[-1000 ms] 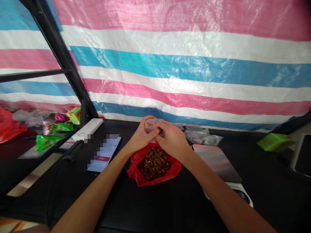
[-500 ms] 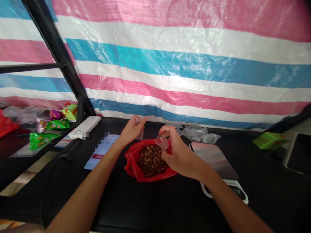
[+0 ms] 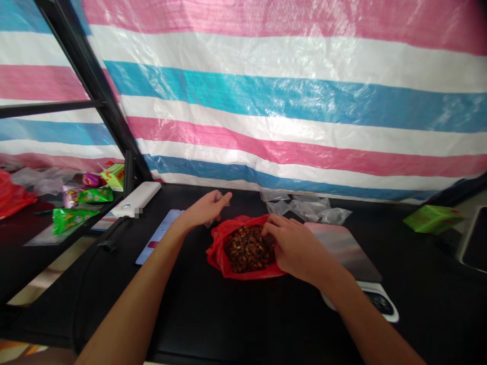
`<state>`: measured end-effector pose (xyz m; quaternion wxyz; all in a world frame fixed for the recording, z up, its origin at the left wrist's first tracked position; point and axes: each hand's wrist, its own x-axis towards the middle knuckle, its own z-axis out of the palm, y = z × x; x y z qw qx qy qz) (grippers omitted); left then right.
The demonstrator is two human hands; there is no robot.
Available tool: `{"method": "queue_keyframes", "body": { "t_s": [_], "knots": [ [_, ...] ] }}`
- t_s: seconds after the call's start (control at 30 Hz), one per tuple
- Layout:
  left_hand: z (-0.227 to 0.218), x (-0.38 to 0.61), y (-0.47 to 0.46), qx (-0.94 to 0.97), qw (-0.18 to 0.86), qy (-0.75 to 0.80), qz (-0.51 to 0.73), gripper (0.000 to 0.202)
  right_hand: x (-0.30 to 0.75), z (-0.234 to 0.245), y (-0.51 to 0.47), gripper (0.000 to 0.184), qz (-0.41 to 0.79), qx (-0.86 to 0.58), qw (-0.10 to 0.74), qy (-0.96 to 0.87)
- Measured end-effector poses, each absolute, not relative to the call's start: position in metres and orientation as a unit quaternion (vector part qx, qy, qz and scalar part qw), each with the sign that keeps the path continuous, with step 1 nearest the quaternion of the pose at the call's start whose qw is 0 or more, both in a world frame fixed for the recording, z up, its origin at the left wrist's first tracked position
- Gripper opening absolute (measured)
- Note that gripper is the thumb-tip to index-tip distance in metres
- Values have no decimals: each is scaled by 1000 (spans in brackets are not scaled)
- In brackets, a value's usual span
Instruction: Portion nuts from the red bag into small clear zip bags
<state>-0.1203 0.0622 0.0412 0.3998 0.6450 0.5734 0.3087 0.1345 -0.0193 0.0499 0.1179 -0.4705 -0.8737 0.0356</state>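
Observation:
A red plastic bag (image 3: pixel 218 248) lies open on the black table, filled with small brown seeds or nuts (image 3: pixel 247 248). My right hand (image 3: pixel 291 246) is at the bag's right side, its bent fingertips down among the brown pieces. The small clear plastic cup it held a moment earlier is now hidden by the fingers. Beyond the bag's left rim, my left hand (image 3: pixel 207 207) is closed around a clear plastic bag (image 3: pixel 219 196), of which only bits show past the fingers.
Left of the bag lie a phone (image 3: pixel 162 235), a white oblong device (image 3: pixel 137 198) and a black cable (image 3: pixel 108 246). Clear bags (image 3: pixel 310 207) rest at the back. A reflective flat plate (image 3: pixel 348 248) with a white base and a green box (image 3: pixel 431 219) stand right.
My right hand has lowered into the brown pieces, and the cup has gone out of sight. My left hand has turned, back upward, still with the clear bag. The view has shifted slightly.

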Motion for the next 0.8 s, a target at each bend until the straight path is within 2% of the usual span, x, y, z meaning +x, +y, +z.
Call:
{"method": "queue_keyframes", "body": {
  "t_s": [0.1,0.2,0.4,0.5,0.6,0.8],
  "knots": [
    [41,-115,53,655,474,533,251,59,141,51,-18,36,44,-481,128,-866],
    [47,-114,46,663,517,477,255,55,144,54,-16,33,59,-479,162,-861],
    [52,-120,42,723,516,420,184,51,141,52,-14,42,149,-460,231,-844],
    [50,-117,42,739,483,438,170,42,141,48,-14,48,183,-456,229,-840],
    [46,-113,44,729,484,455,164,36,141,45,-14,44,189,-457,209,-843],
    [37,-110,52,693,523,460,184,35,132,40,-14,35,128,-466,201,-852]
  ]
}}
